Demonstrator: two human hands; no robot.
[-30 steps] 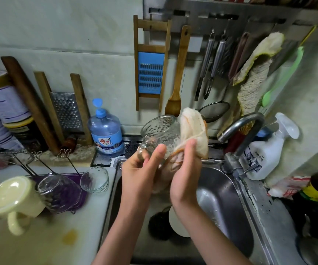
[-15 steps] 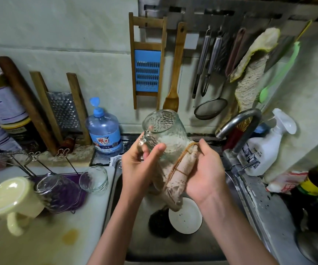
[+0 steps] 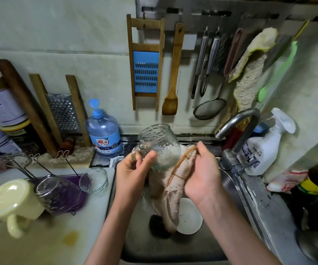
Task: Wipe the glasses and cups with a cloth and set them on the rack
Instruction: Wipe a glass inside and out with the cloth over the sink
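Centre frame, over the sink (image 3: 232,190), my left hand (image 3: 133,173) pinches the glass mug (image 3: 158,146) by its handle. A second ago the cloth (image 3: 170,188) was bunched high against the mug's side; now my right hand (image 3: 202,175) has dragged it down, clamping it under the base, tail hanging. I judge this glass nearly wiped, the rack (image 3: 37,165) at lower left next.

Blue water jug (image 3: 104,135) behind sink (image 3: 173,251); white spray bottle (image 3: 263,148) beside faucet (image 3: 238,129).
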